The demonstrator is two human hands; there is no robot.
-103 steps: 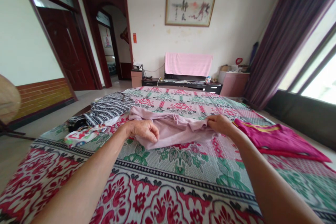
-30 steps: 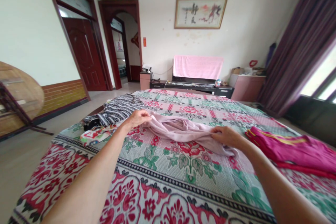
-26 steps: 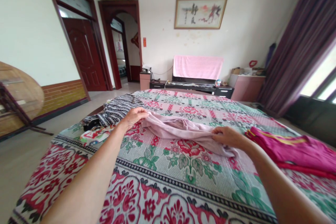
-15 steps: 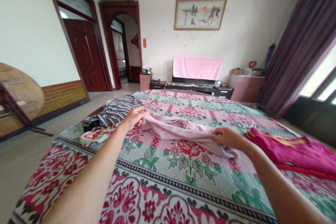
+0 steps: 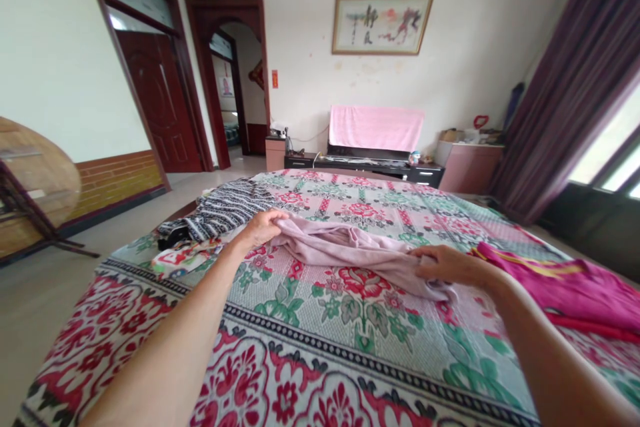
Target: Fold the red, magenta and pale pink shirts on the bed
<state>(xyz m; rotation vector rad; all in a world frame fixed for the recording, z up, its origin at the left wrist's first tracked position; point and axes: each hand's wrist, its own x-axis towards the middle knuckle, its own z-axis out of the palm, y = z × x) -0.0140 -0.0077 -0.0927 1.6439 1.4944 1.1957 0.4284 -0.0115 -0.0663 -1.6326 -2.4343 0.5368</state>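
A pale lilac garment (image 5: 345, 250) lies bunched across the flowered bedspread (image 5: 320, 340). My left hand (image 5: 263, 227) is closed on the garment's far left end, fingers curled around the cloth. At its right end my right hand (image 5: 443, 263) pinches the fabric, knuckles up. The cloth stretches in folds between both hands and rests on the bed.
A magenta garment (image 5: 555, 287) lies to the right of my right hand. A black-and-white striped garment (image 5: 223, 207) and a flowered cloth (image 5: 185, 257) lie at the left. Beyond the bed stand a low cabinet with a pink cloth (image 5: 376, 128), dark curtains (image 5: 565, 87) and a folded round table (image 5: 30, 180).
Since 3.4 s ago the garment has been drawn out lengthwise: my left hand moved to the far left end, my right hand shifted right. Over the last second both hands barely moved.
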